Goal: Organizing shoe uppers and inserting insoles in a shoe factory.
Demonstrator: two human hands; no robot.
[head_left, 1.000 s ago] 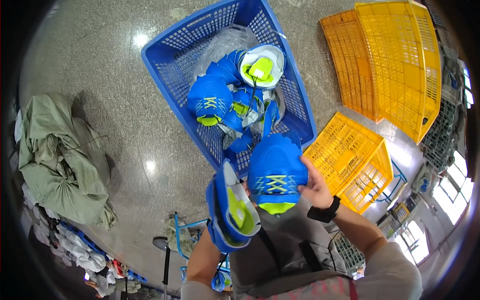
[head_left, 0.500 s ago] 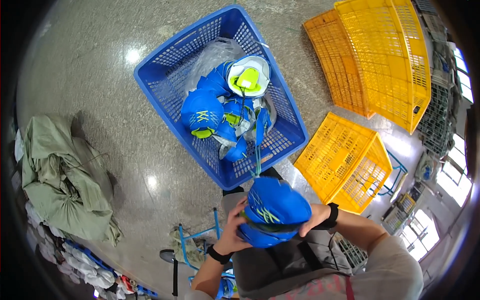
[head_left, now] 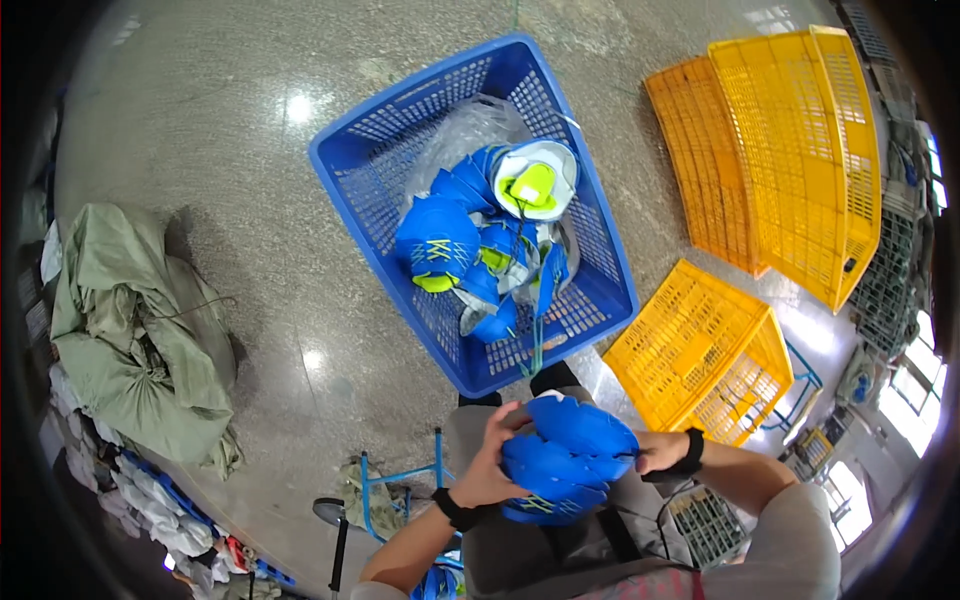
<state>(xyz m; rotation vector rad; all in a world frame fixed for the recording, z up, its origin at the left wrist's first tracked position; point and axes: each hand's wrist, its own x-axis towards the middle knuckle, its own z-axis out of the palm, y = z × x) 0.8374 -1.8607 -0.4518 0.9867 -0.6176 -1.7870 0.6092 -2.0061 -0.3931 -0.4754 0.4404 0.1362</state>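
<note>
Over my lap I hold a stack of blue shoe uppers (head_left: 572,458) between both hands. My left hand (head_left: 494,462) is wrapped round its left side, with the thumb near the lower edge. On the right side, my right hand (head_left: 660,453) grips the edge with its fingers closed. Yellow-green crossed stitching shows on the lowest upper. Just beyond my knees stands a blue perforated basket (head_left: 597,225). Inside it lie more blue shoe uppers (head_left: 437,237) with lime-green and white linings, and a clear plastic bag (head_left: 465,135).
Yellow crates (head_left: 790,160) stand at the far right, and another yellow crate (head_left: 690,345) sits nearer, right of the basket. A green cloth sack (head_left: 140,340) lies on the floor at left. Beside my left arm is a blue metal frame (head_left: 400,475).
The stack has turned in my hands: the crossed stitching has gone from its upper left to its lower edge. My hands still hold both sides. The whole view has shifted slightly.
</note>
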